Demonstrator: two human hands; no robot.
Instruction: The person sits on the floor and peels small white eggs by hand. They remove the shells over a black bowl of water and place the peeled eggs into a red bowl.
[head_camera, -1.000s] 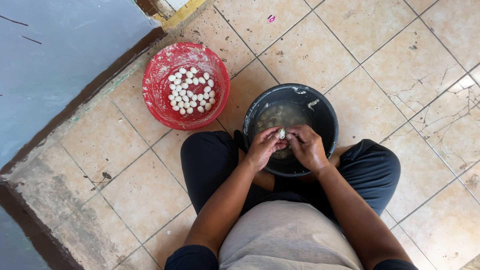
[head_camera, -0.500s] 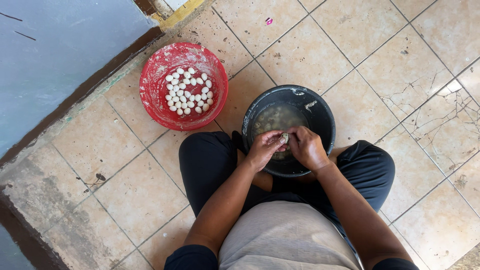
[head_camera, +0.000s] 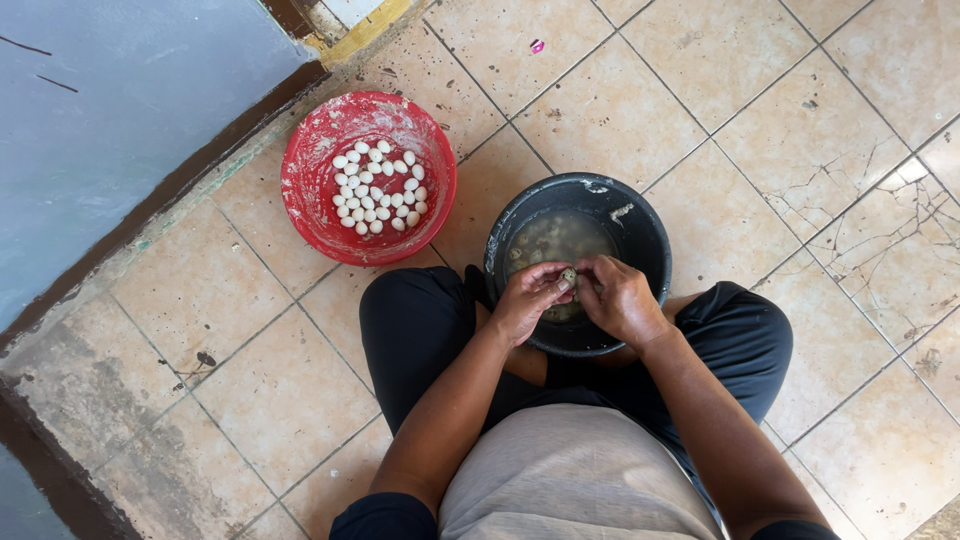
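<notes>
Over the near rim of a round black plastic basin (head_camera: 645, 235) of murky water, the left hand (head_camera: 527, 300) and right hand (head_camera: 622, 298) pinch one small speckled egg (head_camera: 569, 276) between their fingertips. A round red plastic bowl (head_camera: 305, 195) of small peeled white eggs (head_camera: 378, 187) sits on the beige tiled floor (head_camera: 700, 110) near its blue-walled edge.

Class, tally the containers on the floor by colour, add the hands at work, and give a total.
Red bowl: 1
Black bowl: 1
Hands, left hand and right hand: 2
Total: 4
</notes>
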